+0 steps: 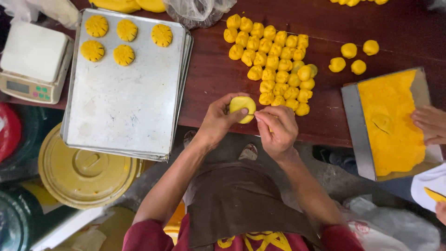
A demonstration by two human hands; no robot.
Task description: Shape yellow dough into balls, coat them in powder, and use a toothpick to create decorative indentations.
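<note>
Five scored yellow dough discs lay on the stacked metal trays at ten o'clock. Four loose dough balls sat at two o'clock, beside a heap of balls too crowded to count. One scale stood at nine o'clock.

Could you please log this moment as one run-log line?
left hand: holds yellow dough disc | right hand: pinched at disc edge | tray: five scored discs | table: dough balls
</note>
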